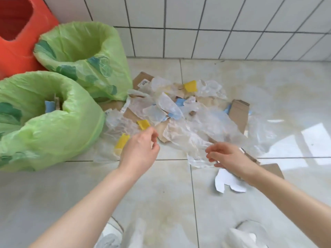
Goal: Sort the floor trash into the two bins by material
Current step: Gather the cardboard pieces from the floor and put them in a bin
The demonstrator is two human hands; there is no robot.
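while both hands hover empty | trash pile (180,111) abuts near bin (44,122)

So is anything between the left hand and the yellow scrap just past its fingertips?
Nothing visible: the left hand is open, fingertips right beside the yellow paper scrap, which lies uncovered on top of clear crumpled plastic film.

A tiled utility corner: white wall tiles (215,24), glossy floor (161,203) (green-lined bins (80,51) alongside).
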